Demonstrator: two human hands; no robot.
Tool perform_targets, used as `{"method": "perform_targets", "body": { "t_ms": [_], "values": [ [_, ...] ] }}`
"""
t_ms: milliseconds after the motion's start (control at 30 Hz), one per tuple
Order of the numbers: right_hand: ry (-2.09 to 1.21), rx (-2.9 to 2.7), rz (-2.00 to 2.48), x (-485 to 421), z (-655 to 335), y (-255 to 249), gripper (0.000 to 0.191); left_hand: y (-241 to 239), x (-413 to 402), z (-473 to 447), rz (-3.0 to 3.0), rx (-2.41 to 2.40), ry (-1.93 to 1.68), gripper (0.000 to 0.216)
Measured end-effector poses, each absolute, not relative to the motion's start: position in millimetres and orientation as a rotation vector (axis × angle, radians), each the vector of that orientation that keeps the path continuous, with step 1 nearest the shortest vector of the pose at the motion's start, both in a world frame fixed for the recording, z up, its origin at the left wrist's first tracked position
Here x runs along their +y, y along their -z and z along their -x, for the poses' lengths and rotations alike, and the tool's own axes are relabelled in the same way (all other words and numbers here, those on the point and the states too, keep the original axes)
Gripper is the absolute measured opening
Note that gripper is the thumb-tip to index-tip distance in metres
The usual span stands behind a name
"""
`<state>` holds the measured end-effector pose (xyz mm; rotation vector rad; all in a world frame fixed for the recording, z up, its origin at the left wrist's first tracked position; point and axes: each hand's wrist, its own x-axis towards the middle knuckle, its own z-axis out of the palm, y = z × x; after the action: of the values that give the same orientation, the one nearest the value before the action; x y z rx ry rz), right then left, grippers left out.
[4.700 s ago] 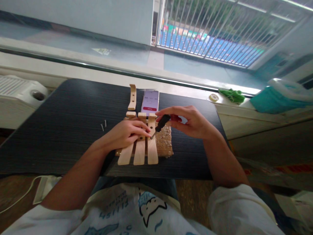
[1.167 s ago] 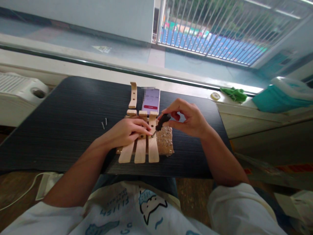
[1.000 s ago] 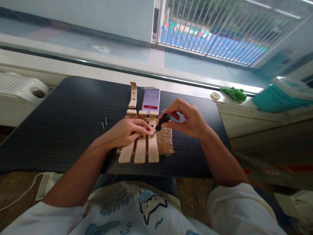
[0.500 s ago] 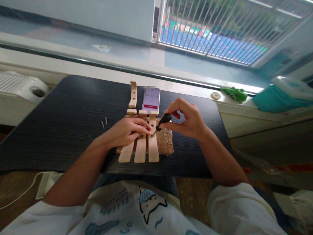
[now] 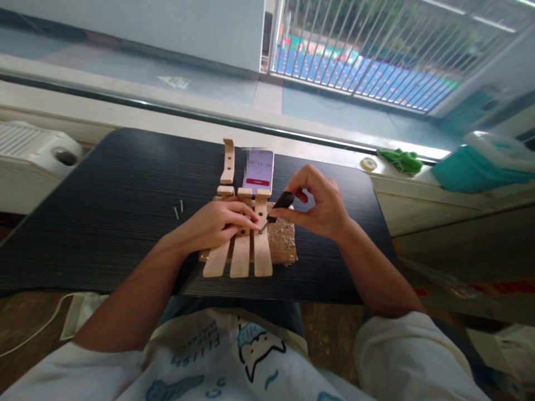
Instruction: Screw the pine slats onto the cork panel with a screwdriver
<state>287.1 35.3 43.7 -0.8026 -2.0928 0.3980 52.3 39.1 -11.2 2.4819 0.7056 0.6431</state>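
My right hand (image 5: 320, 203) grips the black handle of a screwdriver (image 5: 283, 204), held at a slant. Its tip meets the lower hole of the rightmost wooden hook piece (image 5: 262, 256). My left hand (image 5: 219, 221) lies across the wooden pieces, fingers stretched out, fingertips close to the screwdriver's tip. Under that hand are a middle wooden piece (image 5: 239, 259) and a left wooden piece (image 5: 217, 260), partly covered. All three rest side by side on a brown, tape-wrapped block (image 5: 283, 242). Whether a screw sits under the tip is too small to tell.
Another curved wooden piece with two holes (image 5: 228, 164) lies beyond the block, beside a lit phone (image 5: 259, 170). Two screws (image 5: 178, 209) are on the black table (image 5: 125, 189) at left. Tape roll (image 5: 368, 163), green cloth (image 5: 401, 161) and teal container (image 5: 460, 169) stand along the sill.
My right hand and the screwdriver handle have shifted very slightly, the fingers turning a little around the handle. The left hand and the wooden pieces stay in place.
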Motion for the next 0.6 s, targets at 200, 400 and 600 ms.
{"method": "perform_targets", "body": {
  "t_ms": [200,400,600],
  "values": [
    [-0.352,-2.118,0.663,35.9,-286.3,-43.7,0.027,11.2,38.9,-51.8,-2.496,0.698,-0.639,0.039],
    [-0.305,-2.133,0.577,39.6,-287.4,-40.6,0.024,11.0,38.1,-52.1,-2.476,0.717,-0.63,0.037],
    [-0.333,-2.24,0.486,38.6,-293.3,-47.4,0.021,9.4,38.4,-52.7,-2.494,0.697,-0.627,0.039]
  ]
}}
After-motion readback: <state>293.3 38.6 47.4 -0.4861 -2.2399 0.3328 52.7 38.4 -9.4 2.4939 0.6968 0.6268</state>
